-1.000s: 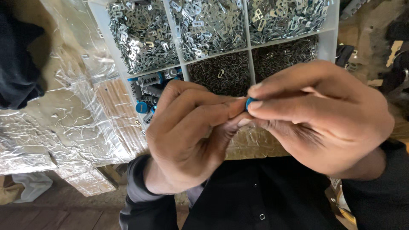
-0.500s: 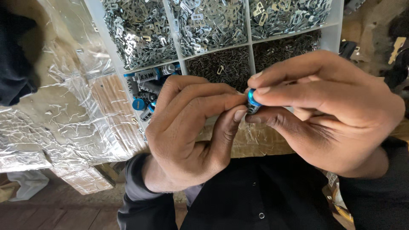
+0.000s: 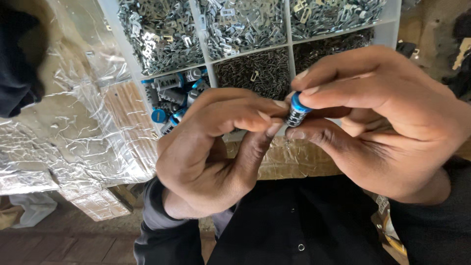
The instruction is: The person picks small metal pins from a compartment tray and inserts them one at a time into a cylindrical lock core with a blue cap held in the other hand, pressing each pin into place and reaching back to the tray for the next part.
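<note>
The small cylinder [image 3: 297,110], dark-bodied with a blue cap, is sitting between the two hands in front of the person's chest, just below the near edge of the divided tray [image 3: 392,34]. The right hand [image 3: 387,122] is pinching it, the fingers [image 3: 319,95] pressing together on the blue cap from above while the thumb is bearing on the dark body from below. The left hand [image 3: 211,147] is curling in from the other side, its fingers closing together with the thumb and fingertips meeting at the cylinder's lower end; whether they are gripping it or only touching it cannot be told, since the contact spot is covered by the fingertips. Both wrists are bending inward, the knuckles are turning up toward the camera, and the dark sleeves [image 3: 162,221] are running down out of the bottom of the view.

Most of the cylinder's body is being hidden by the fingers. Behind the hands, the tray is showing compartments of small silvery metal clips [image 3: 235,24], compartments of fine dark pins [image 3: 255,71], and one compartment of more blue-capped cylinders [image 3: 171,95], partly covered by the left hand. The tray's far rows are being cut off by the top edge. Crinkled clear plastic wrap [image 3: 73,137] is lying over the bench to the left.
</note>
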